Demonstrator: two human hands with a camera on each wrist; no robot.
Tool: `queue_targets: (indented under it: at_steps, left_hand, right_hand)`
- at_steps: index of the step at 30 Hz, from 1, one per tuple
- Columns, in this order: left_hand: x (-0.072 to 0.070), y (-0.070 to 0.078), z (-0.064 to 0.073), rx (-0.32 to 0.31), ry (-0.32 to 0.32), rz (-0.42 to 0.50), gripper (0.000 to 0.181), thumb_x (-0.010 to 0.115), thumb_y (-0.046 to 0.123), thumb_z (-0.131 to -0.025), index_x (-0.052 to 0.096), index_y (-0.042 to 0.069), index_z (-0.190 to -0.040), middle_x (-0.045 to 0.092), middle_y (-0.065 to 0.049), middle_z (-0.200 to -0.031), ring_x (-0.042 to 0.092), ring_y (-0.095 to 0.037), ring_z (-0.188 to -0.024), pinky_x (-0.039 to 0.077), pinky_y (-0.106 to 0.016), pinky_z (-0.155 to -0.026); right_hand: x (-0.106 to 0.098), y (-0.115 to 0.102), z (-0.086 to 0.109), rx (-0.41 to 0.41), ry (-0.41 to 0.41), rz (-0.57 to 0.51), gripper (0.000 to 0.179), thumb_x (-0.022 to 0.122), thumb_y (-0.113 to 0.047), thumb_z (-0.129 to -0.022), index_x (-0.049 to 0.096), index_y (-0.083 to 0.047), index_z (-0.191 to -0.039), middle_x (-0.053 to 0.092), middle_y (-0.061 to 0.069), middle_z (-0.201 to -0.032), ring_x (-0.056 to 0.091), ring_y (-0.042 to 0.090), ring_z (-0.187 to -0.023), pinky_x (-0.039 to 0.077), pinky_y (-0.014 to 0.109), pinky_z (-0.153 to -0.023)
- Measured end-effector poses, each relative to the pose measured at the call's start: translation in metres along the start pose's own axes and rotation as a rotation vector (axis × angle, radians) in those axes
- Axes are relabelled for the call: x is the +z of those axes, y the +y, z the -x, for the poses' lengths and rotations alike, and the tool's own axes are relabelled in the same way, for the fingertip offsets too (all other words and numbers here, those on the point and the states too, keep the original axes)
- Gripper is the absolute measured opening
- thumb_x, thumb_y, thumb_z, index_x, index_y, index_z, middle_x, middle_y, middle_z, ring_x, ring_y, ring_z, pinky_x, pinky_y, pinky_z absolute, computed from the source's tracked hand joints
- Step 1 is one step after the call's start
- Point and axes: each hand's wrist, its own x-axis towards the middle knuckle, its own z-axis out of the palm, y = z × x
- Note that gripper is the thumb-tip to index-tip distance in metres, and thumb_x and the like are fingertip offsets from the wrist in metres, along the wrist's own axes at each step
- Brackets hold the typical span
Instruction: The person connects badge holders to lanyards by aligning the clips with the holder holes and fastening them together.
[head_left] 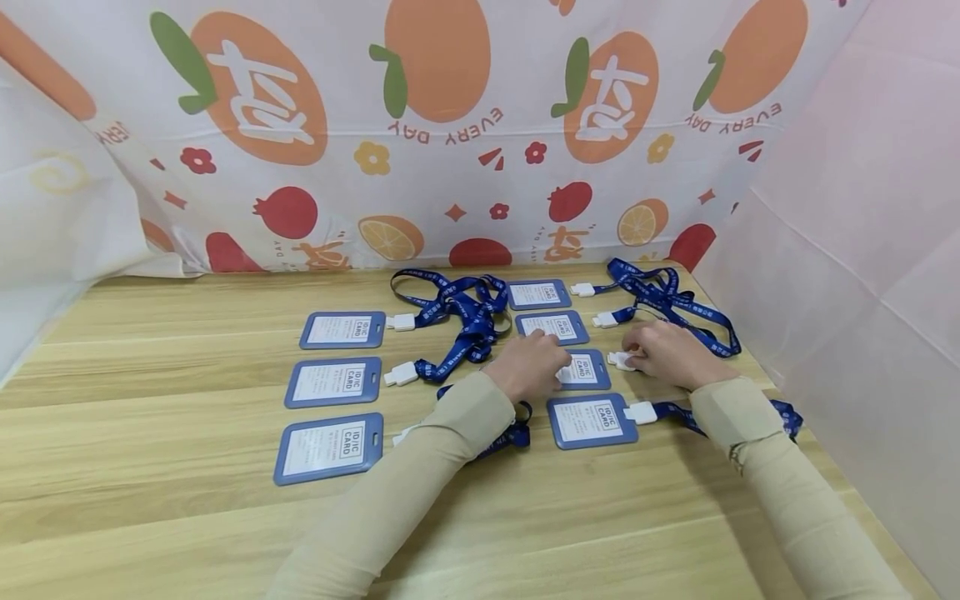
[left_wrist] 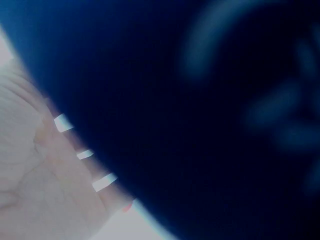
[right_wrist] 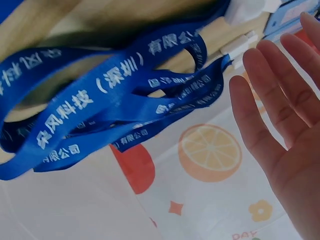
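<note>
In the head view my left hand (head_left: 528,365) grips the left end of a blue ID card holder (head_left: 588,371), third from the back in the right column. My right hand (head_left: 667,354) pinches the white clip (head_left: 619,361) of a lanyard just right of that holder, with a small gap between them. The right wrist view shows its other fingers (right_wrist: 262,125) extended beside a bundle of blue lanyards (right_wrist: 115,85) with white lettering; thumb and index tip are hidden there. A blurred dark blue shape covers most of the left wrist view, beside my palm (left_wrist: 45,185).
Three more holders lie in the left column, front one here (head_left: 330,447), with tangled lanyards (head_left: 468,321) between columns. The right column's front holder (head_left: 592,421) has its clip (head_left: 641,412) at its right end. A fruit-print curtain (head_left: 427,192) hangs behind the wooden table (head_left: 150,400).
</note>
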Motion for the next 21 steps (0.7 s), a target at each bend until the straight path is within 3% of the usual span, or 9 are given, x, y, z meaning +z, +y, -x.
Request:
queue_targets:
  at_steps: [9, 21]
  left_hand:
    - [-0.0044, -0.0024, 0.0, -0.005, 0.025, -0.07, 0.027, 0.071, 0.024, -0.098, 0.074, 0.016, -0.123, 0.068, -0.007, -0.12, 0.062, -0.024, -0.106, 0.055, -0.04, -0.087]
    - [0.0011, -0.0044, -0.0039, 0.01, -0.006, -0.064, 0.029, 0.068, 0.022, -0.099, 0.072, 0.015, -0.127, 0.066, -0.008, -0.125, 0.06, -0.026, -0.111, 0.054, -0.04, -0.091]
  right_hand:
    - [0.0028, 0.0035, -0.0004, -0.031, 0.025, 0.015, 0.017, 0.075, -0.003, -0.09, 0.075, 0.003, -0.106, 0.071, 0.017, -0.109, 0.067, 0.037, -0.102, 0.053, 0.053, -0.09]
    - [0.0076, 0.003, -0.0041, -0.021, 0.004, 0.0, 0.02, 0.074, -0.002, -0.091, 0.074, 0.001, -0.11, 0.068, 0.02, -0.118, 0.064, 0.04, -0.111, 0.051, 0.055, -0.095]
